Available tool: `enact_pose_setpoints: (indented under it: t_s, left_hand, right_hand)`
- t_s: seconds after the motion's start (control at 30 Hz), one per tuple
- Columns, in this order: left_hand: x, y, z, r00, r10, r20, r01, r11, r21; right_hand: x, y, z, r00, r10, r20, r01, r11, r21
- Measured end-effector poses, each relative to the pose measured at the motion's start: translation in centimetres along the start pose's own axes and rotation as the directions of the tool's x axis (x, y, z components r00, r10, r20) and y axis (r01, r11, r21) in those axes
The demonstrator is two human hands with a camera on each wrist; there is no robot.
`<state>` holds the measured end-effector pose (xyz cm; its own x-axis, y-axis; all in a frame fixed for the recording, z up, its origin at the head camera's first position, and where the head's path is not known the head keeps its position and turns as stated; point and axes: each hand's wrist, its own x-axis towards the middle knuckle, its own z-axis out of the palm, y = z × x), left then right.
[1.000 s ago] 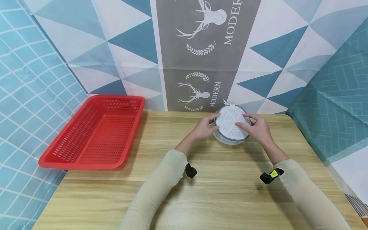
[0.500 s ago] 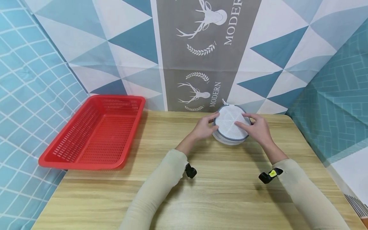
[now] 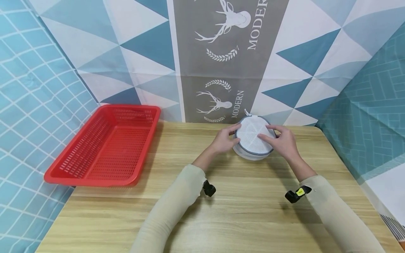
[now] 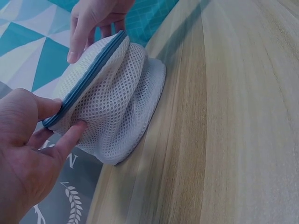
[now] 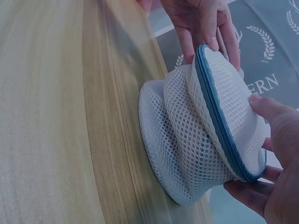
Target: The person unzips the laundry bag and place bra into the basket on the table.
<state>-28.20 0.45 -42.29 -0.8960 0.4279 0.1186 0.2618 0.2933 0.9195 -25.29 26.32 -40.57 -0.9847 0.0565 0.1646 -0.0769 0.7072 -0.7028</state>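
White mesh bag: round top, blue-grey zip rim, creased sides. Left hand and right hand half-curled, pinching its edge.

A pale wood-grained counter carries a red rectangular perforated plastic basket at left. A round white mesh bag with blue-grey zip stands near the back.

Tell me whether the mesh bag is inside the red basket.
No, the mesh bag stands on the wooden table, apart from the red basket.
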Motion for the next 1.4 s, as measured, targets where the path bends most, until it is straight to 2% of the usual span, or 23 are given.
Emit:
enact_pose_setpoints:
  t_s: [0.7, 1.07, 1.4]
  left_hand:
    - [-0.5, 0.0, -0.2, 1.000, 0.000, 0.003, 0.000, 0.999, 0.038]
    - [-0.9, 0.2, -0.3, 1.000, -0.026, -0.001, 0.026, 0.999, 0.047]
    - [-1.2, 0.0, -0.7, 1.000, 0.022, -0.004, -0.022, 0.999, 0.042]
  right_hand:
    - [-0.6, -0.2, 0.4, 0.999, -0.030, -0.026, 0.029, 0.999, -0.031]
    - [-0.9, -0.4, 0.4, 1.000, -0.021, -0.018, 0.021, 1.000, -0.003]
    - [-1.0, -0.6, 0.7, 0.999, -0.034, -0.026, 0.034, 0.999, 0.014]
